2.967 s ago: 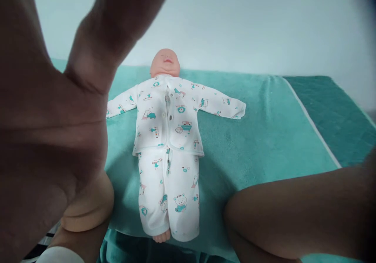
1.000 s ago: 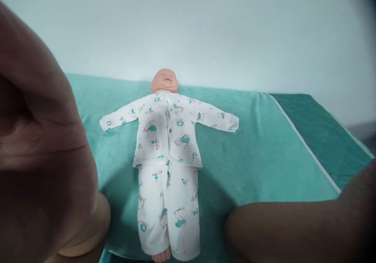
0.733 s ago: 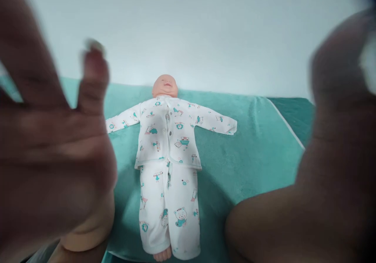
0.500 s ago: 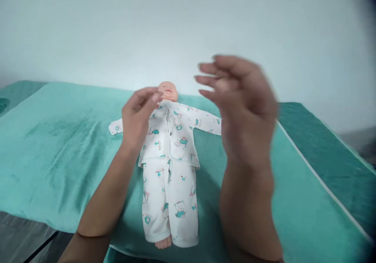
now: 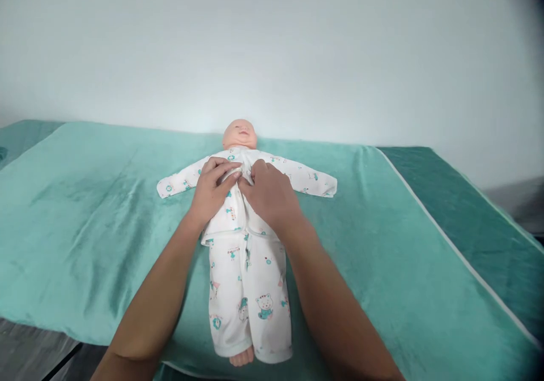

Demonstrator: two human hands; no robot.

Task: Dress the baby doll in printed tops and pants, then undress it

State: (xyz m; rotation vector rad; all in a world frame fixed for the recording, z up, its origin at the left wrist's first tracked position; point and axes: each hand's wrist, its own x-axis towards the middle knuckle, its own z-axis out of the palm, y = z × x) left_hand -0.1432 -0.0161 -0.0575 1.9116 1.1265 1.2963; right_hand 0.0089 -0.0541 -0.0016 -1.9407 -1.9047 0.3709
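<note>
A baby doll (image 5: 239, 134) lies on its back, its head toward the wall and its arms spread. It wears a white printed jacket (image 5: 221, 225) and matching trousers (image 5: 267, 279); one foot shows below the left trouser leg. On the jacket's front, at the chest, my left hand (image 5: 213, 189) pinches the left edge of the front opening between thumb and fingers. Beside it my right hand (image 5: 272, 191) is closed with bent fingers on the opposite edge. The fastening between the fingertips is mostly hidden.
A light green blanket (image 5: 382, 245) covers the table under the doll, with a darker green cloth (image 5: 480, 222) at the right. Behind stands a pale wall (image 5: 272, 52). Grey floor (image 5: 29, 344) shows at the lower left.
Both hands have come down from the air above the doll onto the jacket's chest. The right hand has moved left and inward, and its spread fingers have closed on the jacket.
</note>
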